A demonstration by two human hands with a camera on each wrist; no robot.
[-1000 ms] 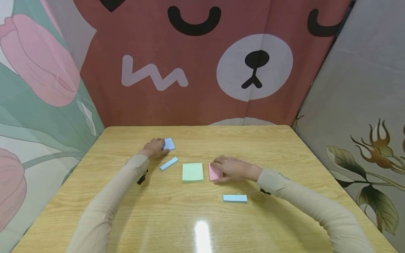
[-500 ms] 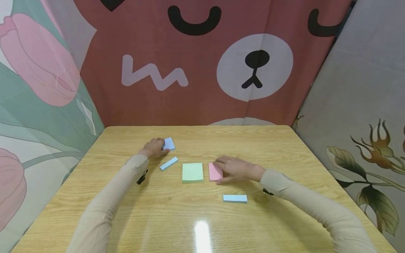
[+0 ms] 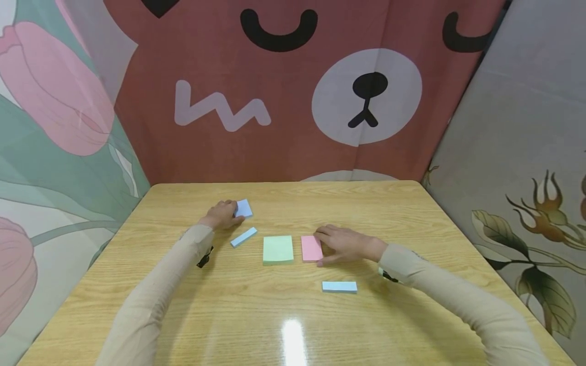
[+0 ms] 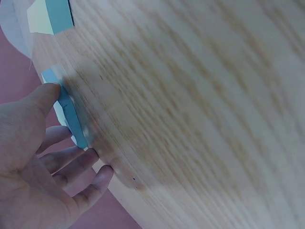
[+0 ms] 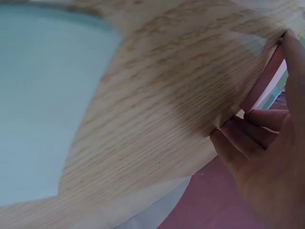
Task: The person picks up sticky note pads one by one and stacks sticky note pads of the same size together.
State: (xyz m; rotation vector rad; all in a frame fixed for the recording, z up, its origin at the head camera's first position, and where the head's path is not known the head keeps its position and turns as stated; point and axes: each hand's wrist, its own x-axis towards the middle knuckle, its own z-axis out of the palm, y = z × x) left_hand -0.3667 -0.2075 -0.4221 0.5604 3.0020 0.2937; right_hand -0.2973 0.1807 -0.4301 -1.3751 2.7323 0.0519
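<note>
In the head view, my left hand holds a small blue sticky note pad by its left side. The left wrist view has the thumb against one edge of this blue pad and fingers at its other end. My right hand lies at the right side of a pink sticky note pad. Its fingertips and thumb touch or nearly touch the pink pad's right corners, the fingers loosely spread. A square green sticky note pad sits just left of the pink one, a narrow gap between them.
A narrow light-blue sticky note pad lies slanted between left hand and green pad. Another narrow light-blue pad lies nearer the front, below the right hand. The wooden table meets a printed bear cloth at its back edge.
My right hand has slid a little to the right, uncovering more of the pink pad, which stays in place. The left hand and the blue pad have not visibly moved.
</note>
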